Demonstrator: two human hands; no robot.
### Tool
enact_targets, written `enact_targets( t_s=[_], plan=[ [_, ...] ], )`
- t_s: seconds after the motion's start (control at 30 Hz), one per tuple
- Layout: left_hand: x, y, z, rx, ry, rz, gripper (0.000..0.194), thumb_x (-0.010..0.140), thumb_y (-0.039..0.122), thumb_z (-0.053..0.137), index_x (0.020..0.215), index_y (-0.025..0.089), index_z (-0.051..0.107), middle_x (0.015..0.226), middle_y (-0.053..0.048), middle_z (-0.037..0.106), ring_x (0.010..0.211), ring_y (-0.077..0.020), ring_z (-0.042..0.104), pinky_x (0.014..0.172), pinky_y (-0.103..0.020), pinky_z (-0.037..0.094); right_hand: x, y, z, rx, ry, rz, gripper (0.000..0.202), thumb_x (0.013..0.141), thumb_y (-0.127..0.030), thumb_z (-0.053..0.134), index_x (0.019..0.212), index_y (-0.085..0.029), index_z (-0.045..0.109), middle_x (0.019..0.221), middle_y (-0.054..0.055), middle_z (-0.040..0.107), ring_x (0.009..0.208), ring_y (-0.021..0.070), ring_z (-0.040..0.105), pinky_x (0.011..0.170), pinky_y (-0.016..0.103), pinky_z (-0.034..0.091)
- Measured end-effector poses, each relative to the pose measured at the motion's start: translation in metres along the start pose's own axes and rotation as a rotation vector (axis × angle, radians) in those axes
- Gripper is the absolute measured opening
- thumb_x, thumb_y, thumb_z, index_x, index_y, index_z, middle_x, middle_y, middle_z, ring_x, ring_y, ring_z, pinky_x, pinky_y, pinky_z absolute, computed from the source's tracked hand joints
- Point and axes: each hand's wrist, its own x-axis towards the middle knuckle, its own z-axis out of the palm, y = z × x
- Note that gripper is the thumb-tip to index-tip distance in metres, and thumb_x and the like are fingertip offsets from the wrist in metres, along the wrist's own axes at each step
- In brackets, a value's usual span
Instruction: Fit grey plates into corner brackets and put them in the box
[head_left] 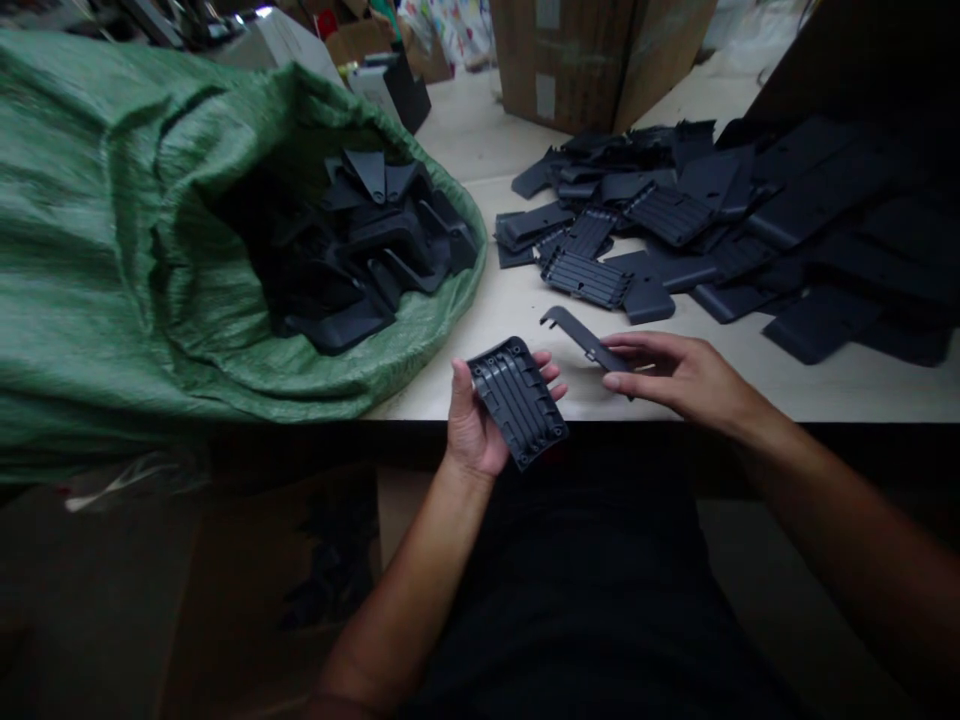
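My left hand (477, 430) holds a dark plastic cover (519, 402), its ribbed inner side facing up, just over the table's front edge. The cover has small screw posts at its corners. To the right, my right hand (664, 372) pinches a second dark plastic cover (581, 338) by its near end. That one is turned nearly edge-on, with a curved lip at its far end and a small clip on its side. The two covers are apart from each other. My right fingers hide part of the second cover.
Many similar dark covers lie heaped on the white table (480, 290) at the right. An open green woven sack (450, 335) at the left holds dark curved plastic parts (390, 235). Behind stands a cardboard box (562, 60). Below the table, a carton (247, 600) contains dark pieces.
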Motion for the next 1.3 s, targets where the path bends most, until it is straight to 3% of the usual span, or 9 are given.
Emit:
enact_targets(
  t_s=[0.1, 0.23, 0.33, 0.53, 0.8, 0.9, 1.07, 1.2, 1.3],
  plan=[
    [0.004, -0.002, 0.002, 0.001, 0.052, 0.049, 0.078, 0.089, 0.08, 0.07, 0.124, 0.011, 0.076, 0.133, -0.02, 0.076, 0.129, -0.0385, 0.071, 0.112, -0.054, 0.058, -0.026, -0.021, 0.021, 0.176, 0.078, -0.048, 0.06, 0.084, -0.051, 0.091, 0.136, -0.025, 0.075, 0.128, 0.01, 0.079, 0.113, 0.0311, 0.075, 0.093, 0.043, 0.063],
    [0.01, -0.005, 0.009, 0.037, 0.091, 0.087, 0.076, 0.084, 0.078, 0.076, 0.125, 0.013, 0.077, 0.131, -0.018, 0.077, 0.135, -0.0397, 0.067, 0.113, -0.052, 0.057, -0.05, -0.036, 0.058, -0.079, 0.15, -0.258, 0.059, 0.09, -0.044, 0.087, 0.145, -0.028, 0.07, 0.133, 0.009, 0.076, 0.113, 0.0284, 0.074, 0.102, 0.045, 0.06],
    [0.013, -0.009, 0.012, 0.078, 0.073, 0.115, 0.076, 0.086, 0.078, 0.075, 0.125, 0.013, 0.077, 0.132, -0.018, 0.077, 0.132, -0.0386, 0.068, 0.111, -0.049, 0.058, -0.053, -0.036, 0.077, -0.191, 0.198, -0.306, 0.058, 0.094, -0.043, 0.083, 0.148, -0.027, 0.068, 0.134, 0.011, 0.074, 0.118, 0.03, 0.073, 0.106, 0.046, 0.059],
    [0.016, -0.016, 0.011, 0.078, 0.089, 0.141, 0.067, 0.094, 0.074, 0.069, 0.122, 0.014, 0.079, 0.134, -0.017, 0.076, 0.123, -0.0326, 0.073, 0.106, -0.045, 0.061, -0.052, -0.031, 0.087, -0.278, 0.19, -0.293, 0.057, 0.096, -0.046, 0.08, 0.148, -0.027, 0.068, 0.132, 0.012, 0.074, 0.116, 0.0303, 0.074, 0.104, 0.046, 0.062],
    [0.011, -0.018, 0.008, 0.158, 0.107, 0.137, 0.068, 0.09, 0.073, 0.074, 0.122, 0.014, 0.079, 0.137, -0.017, 0.075, 0.132, -0.0345, 0.069, 0.113, -0.044, 0.057, -0.058, -0.037, 0.088, -0.356, 0.13, -0.302, 0.059, 0.097, -0.047, 0.08, 0.149, -0.022, 0.067, 0.135, 0.014, 0.076, 0.118, 0.0333, 0.076, 0.106, 0.049, 0.061],
    [0.004, -0.013, 0.012, 0.159, 0.021, 0.105, 0.07, 0.088, 0.073, 0.073, 0.124, 0.013, 0.078, 0.136, -0.018, 0.075, 0.132, -0.0374, 0.069, 0.114, -0.047, 0.055, -0.057, -0.038, 0.081, -0.238, 0.12, -0.294, 0.064, 0.093, -0.047, 0.084, 0.15, -0.024, 0.065, 0.135, 0.012, 0.076, 0.118, 0.0309, 0.075, 0.105, 0.046, 0.06],
    [-0.001, -0.016, 0.023, 0.19, -0.164, 0.035, 0.077, 0.079, 0.07, 0.08, 0.132, 0.014, 0.076, 0.132, -0.02, 0.077, 0.134, -0.0472, 0.065, 0.114, -0.058, 0.054, -0.041, -0.041, 0.067, 0.243, 0.187, -0.147, 0.054, 0.093, -0.05, 0.084, 0.138, -0.024, 0.07, 0.122, 0.006, 0.078, 0.108, 0.0235, 0.074, 0.098, 0.036, 0.058],
    [-0.001, -0.025, 0.03, 0.291, -0.199, 0.124, 0.08, 0.074, 0.068, 0.084, 0.133, 0.014, 0.075, 0.141, -0.019, 0.072, 0.141, -0.0453, 0.061, 0.122, -0.052, 0.046, -0.03, -0.051, 0.064, 0.472, 0.093, -0.097, 0.038, 0.096, -0.052, 0.08, 0.118, -0.022, 0.076, 0.118, 0.005, 0.077, 0.107, 0.0219, 0.071, 0.096, 0.032, 0.055],
    [-0.003, -0.026, 0.036, 0.317, -0.252, 0.093, 0.082, 0.069, 0.064, 0.089, 0.133, 0.015, 0.074, 0.142, -0.018, 0.072, 0.14, -0.0451, 0.061, 0.123, -0.051, 0.044, -0.028, -0.056, 0.066, 0.641, -0.002, -0.034, 0.039, 0.095, -0.056, 0.079, 0.11, -0.02, 0.076, 0.111, 0.005, 0.076, 0.102, 0.0219, 0.07, 0.093, 0.031, 0.055]
  ],
)
